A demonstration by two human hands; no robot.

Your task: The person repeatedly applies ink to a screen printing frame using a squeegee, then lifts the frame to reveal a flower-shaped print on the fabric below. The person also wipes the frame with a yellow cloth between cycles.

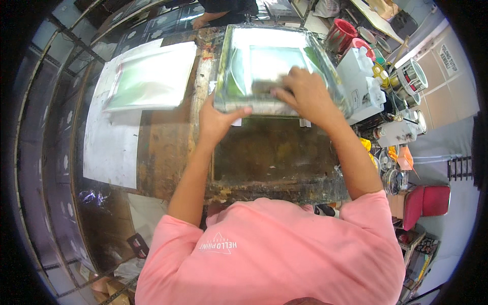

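A screen printing frame lies at the far middle of the worktable, its pale mesh edged with green. My left hand grips its near left corner, the thumb along the near edge. My right hand is over the mesh, fingers closed on a squeegee that is blurred and partly covered by the hand. Left of the frame, a stack of glossy sheets with a green tint rests on white paper.
The stained worktable spreads before me. Along its right stand white plastic jugs, a red bucket and several paint cans. A red chair is at the right. Another person's arm shows beyond the table.
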